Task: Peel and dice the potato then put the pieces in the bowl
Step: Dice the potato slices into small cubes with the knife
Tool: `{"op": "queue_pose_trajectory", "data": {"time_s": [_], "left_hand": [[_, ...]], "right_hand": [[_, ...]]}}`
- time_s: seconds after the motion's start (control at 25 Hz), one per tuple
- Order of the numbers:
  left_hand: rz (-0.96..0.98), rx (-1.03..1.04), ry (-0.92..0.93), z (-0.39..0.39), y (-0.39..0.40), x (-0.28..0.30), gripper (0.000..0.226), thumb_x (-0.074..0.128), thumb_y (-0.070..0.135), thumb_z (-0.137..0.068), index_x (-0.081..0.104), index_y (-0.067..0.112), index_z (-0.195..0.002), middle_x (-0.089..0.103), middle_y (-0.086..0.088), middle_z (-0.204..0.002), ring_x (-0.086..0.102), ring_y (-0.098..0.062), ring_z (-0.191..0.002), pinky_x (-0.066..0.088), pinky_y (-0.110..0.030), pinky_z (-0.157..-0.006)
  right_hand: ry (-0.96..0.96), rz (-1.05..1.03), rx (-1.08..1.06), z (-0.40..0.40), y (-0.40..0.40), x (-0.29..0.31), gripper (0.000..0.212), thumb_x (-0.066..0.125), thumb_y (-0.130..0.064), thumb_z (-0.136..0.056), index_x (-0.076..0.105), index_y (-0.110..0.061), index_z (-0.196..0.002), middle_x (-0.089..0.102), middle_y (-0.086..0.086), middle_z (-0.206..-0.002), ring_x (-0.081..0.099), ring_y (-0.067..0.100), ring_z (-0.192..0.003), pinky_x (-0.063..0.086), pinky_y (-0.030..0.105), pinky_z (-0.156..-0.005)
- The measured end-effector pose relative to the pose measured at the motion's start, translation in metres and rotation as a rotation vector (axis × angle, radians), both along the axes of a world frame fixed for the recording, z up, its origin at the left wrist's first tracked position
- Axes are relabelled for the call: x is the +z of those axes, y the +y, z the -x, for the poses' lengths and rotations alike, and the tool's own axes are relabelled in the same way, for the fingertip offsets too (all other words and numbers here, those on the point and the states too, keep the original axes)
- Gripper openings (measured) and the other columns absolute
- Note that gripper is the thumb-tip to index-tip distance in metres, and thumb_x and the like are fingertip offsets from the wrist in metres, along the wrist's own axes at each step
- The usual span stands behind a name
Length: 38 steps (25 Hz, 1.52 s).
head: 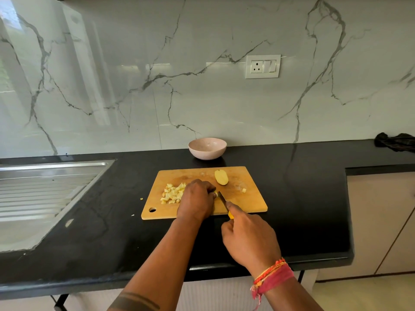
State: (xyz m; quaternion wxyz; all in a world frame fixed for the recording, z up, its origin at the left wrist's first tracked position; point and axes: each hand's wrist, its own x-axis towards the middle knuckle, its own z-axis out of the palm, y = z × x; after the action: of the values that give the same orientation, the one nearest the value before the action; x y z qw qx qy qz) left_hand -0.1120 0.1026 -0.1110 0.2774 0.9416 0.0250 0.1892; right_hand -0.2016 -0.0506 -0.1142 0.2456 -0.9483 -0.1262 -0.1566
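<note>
A wooden cutting board (247, 199) lies on the black counter. A pile of diced potato (171, 194) sits on its left part, and a peeled potato half (221, 177) lies cut face up near the far edge. One loose cube (243, 190) rests to the right. My left hand (196, 202) curls over a small potato piece on the board, mostly hiding it. My right hand (249, 236) grips a yellow-handled knife (224, 204), its blade down beside my left fingers. The pink bowl (207, 148) stands behind the board.
A steel sink drainboard (45, 189) fills the left of the black counter (303, 209). A dark cloth (395, 142) lies at the far right by the marble wall. A potato crumb (141, 199) lies left of the board. The counter edge drops off at the right.
</note>
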Motion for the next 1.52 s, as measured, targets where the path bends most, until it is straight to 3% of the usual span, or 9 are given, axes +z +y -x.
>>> {"op": "queue_pose_trajectory", "data": {"time_s": [0.2, 0.32, 0.56, 0.88, 1.12, 1.52], "left_hand": [[0.041, 0.013, 0.022, 0.001, 0.005, 0.002, 0.032, 0.071, 0.022, -0.094, 0.07, 0.023, -0.126, 0.064, 0.002, -0.125, 0.062, -0.013, -0.11, 0.051, -0.028, -0.099], [0.031, 0.037, 0.03, -0.001, 0.004, 0.002, 0.024, 0.07, 0.022, -0.095, 0.073, 0.021, -0.119, 0.065, 0.001, -0.122, 0.061, -0.012, -0.103, 0.05, -0.023, -0.09], [0.033, 0.065, 0.02, -0.004, 0.002, 0.001, 0.018, 0.066, 0.017, -0.096, 0.077, 0.021, -0.11, 0.069, 0.002, -0.115, 0.058, -0.007, -0.089, 0.044, -0.017, -0.078], [0.048, 0.099, 0.014, -0.004, 0.0, 0.0, 0.017, 0.067, 0.021, -0.096, 0.075, 0.019, -0.111, 0.066, 0.001, -0.117, 0.057, -0.007, -0.09, 0.043, -0.019, -0.078], [0.062, 0.085, 0.033, -0.003, 0.005, 0.0, 0.022, 0.069, 0.02, -0.096, 0.075, 0.019, -0.117, 0.068, 0.0, -0.12, 0.064, -0.015, -0.105, 0.046, -0.022, -0.087], [0.081, 0.121, 0.038, -0.005, 0.004, -0.001, 0.013, 0.067, 0.016, -0.094, 0.079, 0.018, -0.099, 0.072, 0.001, -0.105, 0.062, -0.009, -0.086, 0.047, -0.02, -0.075]], "right_hand": [[-0.002, -0.041, 0.001, -0.014, 0.012, 0.007, 0.056, 0.045, -0.036, -0.099, 0.036, -0.035, -0.155, 0.058, -0.01, -0.07, 0.055, 0.008, -0.059, 0.044, 0.025, -0.049], [-0.001, -0.015, 0.011, -0.018, 0.016, 0.007, 0.056, 0.046, -0.036, -0.099, 0.038, -0.034, -0.154, 0.058, -0.01, -0.071, 0.053, 0.008, -0.06, 0.035, 0.024, -0.047], [0.022, 0.024, 0.044, -0.031, 0.027, 0.011, 0.049, 0.046, -0.032, -0.097, 0.046, -0.03, -0.146, 0.066, -0.002, -0.081, 0.062, 0.019, -0.07, 0.049, 0.031, -0.057], [0.015, 0.023, 0.014, -0.004, 0.01, 0.0, 0.055, 0.043, -0.035, -0.098, 0.039, -0.034, -0.153, 0.06, -0.009, -0.074, 0.055, 0.009, -0.064, 0.042, 0.027, -0.054], [0.029, -0.05, 0.0, -0.006, 0.014, 0.006, 0.057, 0.043, -0.036, -0.099, 0.034, -0.036, -0.156, 0.056, -0.01, -0.068, 0.053, 0.007, -0.056, 0.038, 0.024, -0.047], [0.028, 0.031, 0.052, -0.024, 0.025, 0.012, 0.05, 0.046, -0.034, -0.096, 0.045, -0.034, -0.147, 0.063, -0.005, -0.077, 0.057, 0.017, -0.065, 0.043, 0.03, -0.054]]}}
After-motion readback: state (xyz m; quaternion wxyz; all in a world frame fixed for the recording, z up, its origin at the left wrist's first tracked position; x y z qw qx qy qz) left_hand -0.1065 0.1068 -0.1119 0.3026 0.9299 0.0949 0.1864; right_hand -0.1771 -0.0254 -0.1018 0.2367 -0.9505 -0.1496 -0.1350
